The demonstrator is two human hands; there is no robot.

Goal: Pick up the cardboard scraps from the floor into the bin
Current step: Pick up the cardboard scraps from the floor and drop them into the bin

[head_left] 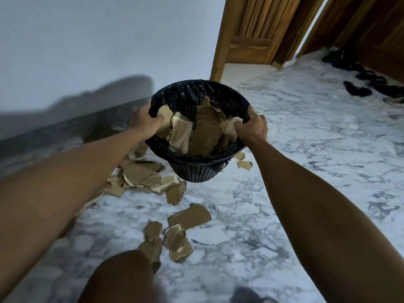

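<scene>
Bin: black mesh bin w/ black liner, held up off the floor, tilted toward the camera, mouth facing up and back.
Left hand: left hand on the bin's left rim, fingers curled over the edge, gripping it; arm stretched fwd.
Right hand: right hand on the right rim, fingers wrapped over the edge, thumb on the outside; also gripping.
Inside bin: torn cardboard pieces in the bin fill most of the interior, brown and pale faces mixed, some standing on edge.
Scraps on floor: main scrap pile lies below and left of the bin, partly hidden by the left forearm. Nearer cluster of scraps sits closer to the camera, approx. centre-bottom. Two small bits lie just right of the bin's base.
Floor: white-grey marble-look floor, w/ a dark skirting strip along the wall at left.
Wall: pale wall behind, shadow cast on it at left.
Doors: wooden door and frame at top centre-right, open onto a lighter floor beyond.
Shoes: dark shoes on the floor far right, well apart from the bin.
Leg: person's knee at bottom centre, blurred.
</scene>
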